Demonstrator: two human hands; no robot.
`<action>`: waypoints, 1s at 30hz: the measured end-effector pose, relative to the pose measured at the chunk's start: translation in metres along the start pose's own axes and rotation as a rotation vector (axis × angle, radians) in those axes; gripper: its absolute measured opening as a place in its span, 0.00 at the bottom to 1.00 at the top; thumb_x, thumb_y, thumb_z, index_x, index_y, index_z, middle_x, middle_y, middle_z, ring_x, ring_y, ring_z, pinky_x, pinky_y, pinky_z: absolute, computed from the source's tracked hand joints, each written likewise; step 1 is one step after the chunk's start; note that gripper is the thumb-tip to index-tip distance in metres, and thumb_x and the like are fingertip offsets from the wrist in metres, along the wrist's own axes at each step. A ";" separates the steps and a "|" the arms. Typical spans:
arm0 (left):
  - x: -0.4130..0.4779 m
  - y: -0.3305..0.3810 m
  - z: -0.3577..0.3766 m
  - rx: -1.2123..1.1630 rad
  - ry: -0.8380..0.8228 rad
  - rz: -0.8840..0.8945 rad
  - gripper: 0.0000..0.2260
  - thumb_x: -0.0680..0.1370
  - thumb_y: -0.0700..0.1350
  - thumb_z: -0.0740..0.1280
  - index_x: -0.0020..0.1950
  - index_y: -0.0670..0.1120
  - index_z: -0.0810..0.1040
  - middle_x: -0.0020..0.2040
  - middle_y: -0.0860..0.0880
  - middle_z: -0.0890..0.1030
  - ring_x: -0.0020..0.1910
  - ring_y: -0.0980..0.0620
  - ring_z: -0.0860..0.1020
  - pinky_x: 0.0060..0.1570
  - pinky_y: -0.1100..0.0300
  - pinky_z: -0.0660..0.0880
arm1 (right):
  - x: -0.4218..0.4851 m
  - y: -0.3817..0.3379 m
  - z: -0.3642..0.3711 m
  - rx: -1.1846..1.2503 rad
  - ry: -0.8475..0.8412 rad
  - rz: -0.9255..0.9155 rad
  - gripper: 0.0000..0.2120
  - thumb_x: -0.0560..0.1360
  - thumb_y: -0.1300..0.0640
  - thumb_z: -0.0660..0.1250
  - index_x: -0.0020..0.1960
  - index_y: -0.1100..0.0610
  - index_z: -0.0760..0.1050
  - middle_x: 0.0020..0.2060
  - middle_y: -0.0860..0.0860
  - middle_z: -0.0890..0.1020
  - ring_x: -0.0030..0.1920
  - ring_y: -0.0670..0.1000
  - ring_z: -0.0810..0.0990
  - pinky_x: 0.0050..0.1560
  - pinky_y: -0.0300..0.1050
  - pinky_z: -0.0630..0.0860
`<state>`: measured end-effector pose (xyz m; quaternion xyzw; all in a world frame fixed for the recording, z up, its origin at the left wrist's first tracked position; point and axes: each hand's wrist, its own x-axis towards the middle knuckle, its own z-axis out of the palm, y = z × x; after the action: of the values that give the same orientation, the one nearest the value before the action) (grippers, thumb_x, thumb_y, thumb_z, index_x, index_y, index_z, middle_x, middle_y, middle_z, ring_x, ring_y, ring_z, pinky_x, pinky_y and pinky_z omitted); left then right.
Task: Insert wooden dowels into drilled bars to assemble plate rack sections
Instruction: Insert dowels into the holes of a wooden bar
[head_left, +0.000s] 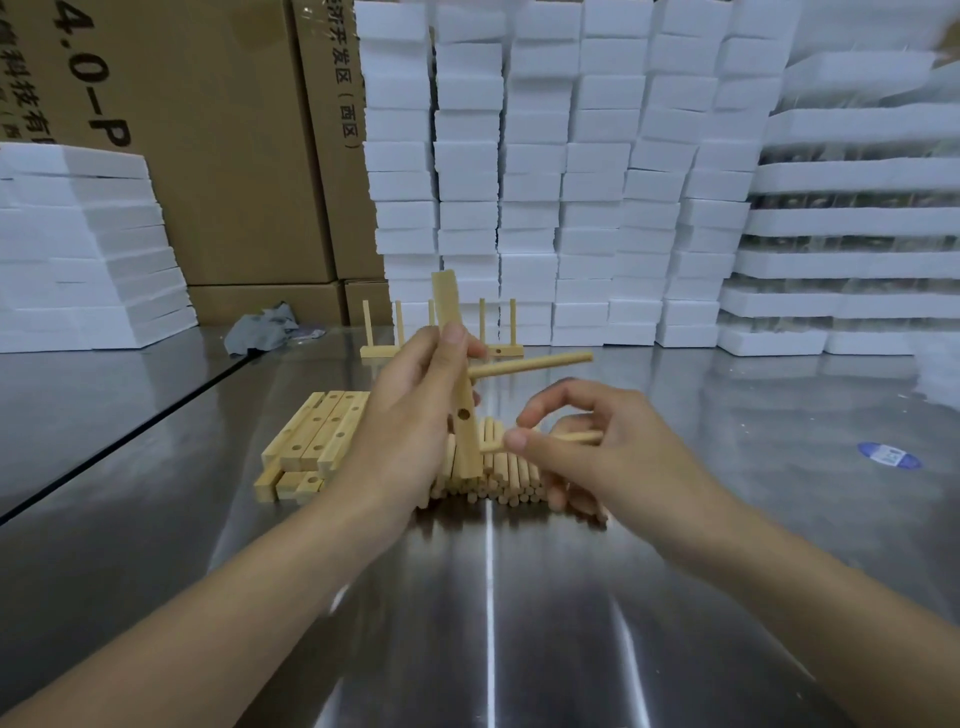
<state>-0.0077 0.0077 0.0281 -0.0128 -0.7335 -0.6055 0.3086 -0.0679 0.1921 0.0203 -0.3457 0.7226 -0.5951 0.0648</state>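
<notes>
At frame centre, the left hand (410, 415) grips an upright drilled bar (457, 364) carrying one dowel (530, 365); the right hand (587, 447) pinches a second dowel (576, 438) beside it.

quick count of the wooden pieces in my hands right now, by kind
drilled bar, gripped upright by the left hand: 1
dowel seated in that bar: 1
loose dowel, pinched by the right hand: 1
total: 3
</notes>
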 end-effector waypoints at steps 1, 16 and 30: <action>0.003 0.000 -0.004 -0.003 -0.010 -0.001 0.15 0.85 0.63 0.61 0.50 0.57 0.83 0.41 0.60 0.81 0.43 0.58 0.79 0.50 0.50 0.79 | 0.001 0.001 -0.004 0.076 0.029 0.034 0.09 0.75 0.48 0.78 0.48 0.51 0.81 0.32 0.54 0.85 0.28 0.49 0.82 0.25 0.38 0.71; 0.005 0.003 -0.022 0.415 -0.117 0.408 0.12 0.74 0.44 0.81 0.55 0.54 0.86 0.51 0.60 0.87 0.53 0.53 0.84 0.53 0.64 0.77 | 0.006 0.009 -0.023 0.209 0.454 -0.076 0.03 0.79 0.58 0.74 0.53 0.52 0.85 0.45 0.50 0.88 0.47 0.49 0.88 0.30 0.37 0.76; 0.010 -0.012 -0.026 0.859 -0.312 0.480 0.17 0.82 0.61 0.67 0.71 0.69 0.73 0.61 0.65 0.80 0.58 0.61 0.78 0.56 0.50 0.79 | -0.004 0.004 -0.013 -0.455 0.400 -0.567 0.07 0.78 0.53 0.73 0.55 0.52 0.83 0.49 0.40 0.83 0.53 0.46 0.83 0.51 0.39 0.79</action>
<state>-0.0088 -0.0220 0.0242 -0.1431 -0.9296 -0.1529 0.3032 -0.0734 0.2047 0.0190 -0.4142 0.7103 -0.4697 -0.3215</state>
